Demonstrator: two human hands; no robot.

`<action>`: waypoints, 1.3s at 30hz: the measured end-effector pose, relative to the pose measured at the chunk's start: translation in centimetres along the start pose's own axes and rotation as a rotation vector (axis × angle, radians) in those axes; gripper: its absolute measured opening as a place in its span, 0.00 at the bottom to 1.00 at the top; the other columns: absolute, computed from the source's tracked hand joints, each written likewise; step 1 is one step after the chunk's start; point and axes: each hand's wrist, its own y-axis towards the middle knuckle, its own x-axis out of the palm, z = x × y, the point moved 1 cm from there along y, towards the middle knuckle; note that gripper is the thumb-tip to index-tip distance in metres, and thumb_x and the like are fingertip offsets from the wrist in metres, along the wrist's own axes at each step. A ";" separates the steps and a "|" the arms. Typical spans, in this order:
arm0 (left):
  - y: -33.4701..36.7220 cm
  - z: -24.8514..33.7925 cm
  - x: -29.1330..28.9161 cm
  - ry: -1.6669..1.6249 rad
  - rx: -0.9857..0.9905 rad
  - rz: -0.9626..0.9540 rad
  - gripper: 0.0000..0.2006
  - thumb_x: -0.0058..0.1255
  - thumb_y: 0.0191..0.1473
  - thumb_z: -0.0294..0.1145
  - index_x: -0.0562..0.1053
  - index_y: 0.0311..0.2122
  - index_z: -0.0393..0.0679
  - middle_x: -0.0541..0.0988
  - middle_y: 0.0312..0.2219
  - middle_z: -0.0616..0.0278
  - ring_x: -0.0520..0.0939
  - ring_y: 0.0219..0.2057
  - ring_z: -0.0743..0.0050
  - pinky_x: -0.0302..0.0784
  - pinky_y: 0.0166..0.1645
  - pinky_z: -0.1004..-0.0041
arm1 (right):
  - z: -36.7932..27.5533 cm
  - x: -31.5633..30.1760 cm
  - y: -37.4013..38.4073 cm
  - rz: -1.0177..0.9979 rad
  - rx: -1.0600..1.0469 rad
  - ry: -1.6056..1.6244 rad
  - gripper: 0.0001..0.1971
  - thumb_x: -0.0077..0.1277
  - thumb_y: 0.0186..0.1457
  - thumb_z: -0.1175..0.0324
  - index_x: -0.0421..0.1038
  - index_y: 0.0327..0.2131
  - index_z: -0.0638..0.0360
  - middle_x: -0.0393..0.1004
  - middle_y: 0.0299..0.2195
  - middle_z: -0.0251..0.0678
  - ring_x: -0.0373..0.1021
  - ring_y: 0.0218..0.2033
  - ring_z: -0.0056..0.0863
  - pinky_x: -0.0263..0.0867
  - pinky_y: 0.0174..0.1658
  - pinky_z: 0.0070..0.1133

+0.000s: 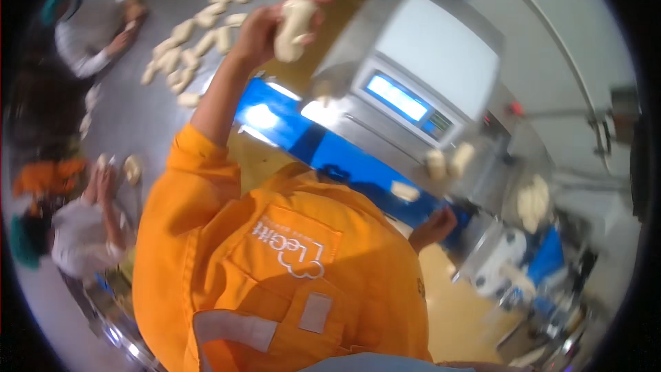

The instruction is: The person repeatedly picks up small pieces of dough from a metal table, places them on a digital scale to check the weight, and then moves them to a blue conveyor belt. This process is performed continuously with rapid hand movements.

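The left hand (260,33) has its grip clamped on a piece of dough (292,33), raised between the scale (437,58) and the metal desk (134,114) strewn with other dough pieces (204,43). The right hand (436,226) is beside the blue belt (370,178); whether its grip is closed, I cannot tell.

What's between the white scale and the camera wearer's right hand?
In the head view, two pale dough pieces lie by the scale's near edge, then part of the blue strip before the right hand.
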 end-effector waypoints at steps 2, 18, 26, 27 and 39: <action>-8.2 3.5 -4.0 -0.056 0.075 0.288 0.27 0.40 0.56 0.45 0.65 0.55 0.37 0.72 0.33 0.64 0.73 0.29 0.79 0.71 0.33 0.79 | 1.3 1.1 -3.2 -0.047 0.031 -0.057 0.10 0.43 0.55 0.81 0.67 0.41 0.62 0.66 0.39 0.38 0.64 0.38 0.29 0.63 0.40 0.25; -46.0 -4.6 -36.1 2.136 -1.008 0.667 0.24 0.33 0.61 0.48 0.65 0.56 0.43 0.70 0.50 0.38 0.69 0.54 0.43 0.57 0.60 0.51 | 2.1 7.9 -3.9 -0.736 -0.419 -0.443 0.22 0.50 0.49 0.70 0.67 0.50 0.55 0.65 0.51 0.48 0.60 0.53 0.49 0.54 0.56 0.40; -18.8 -6.6 -22.2 1.795 0.283 1.119 0.38 0.59 0.47 0.42 0.56 0.59 0.37 0.57 0.56 0.45 0.58 0.58 0.45 0.53 0.61 0.56 | 6.3 9.6 -5.3 -0.903 -0.506 -0.791 0.25 0.56 0.44 0.66 0.64 0.49 0.52 0.66 0.50 0.38 0.62 0.53 0.43 0.57 0.55 0.42; -15.0 -6.7 -18.0 1.627 0.418 0.990 0.36 0.59 0.47 0.39 0.57 0.58 0.37 0.58 0.55 0.43 0.58 0.58 0.46 0.52 0.62 0.56 | 4.3 9.4 -4.9 -0.936 -0.361 -0.794 0.25 0.58 0.43 0.66 0.65 0.48 0.52 0.67 0.49 0.38 0.63 0.52 0.44 0.59 0.53 0.41; -4.0 -7.2 1.4 1.286 0.457 0.316 0.25 0.52 0.50 0.26 0.62 0.55 0.43 0.65 0.52 0.51 0.65 0.55 0.53 0.59 0.59 0.62 | -17.2 -2.2 6.6 -0.331 0.228 0.335 0.30 0.51 0.46 0.80 0.59 0.55 0.59 0.61 0.52 0.46 0.69 0.45 0.35 0.67 0.48 0.27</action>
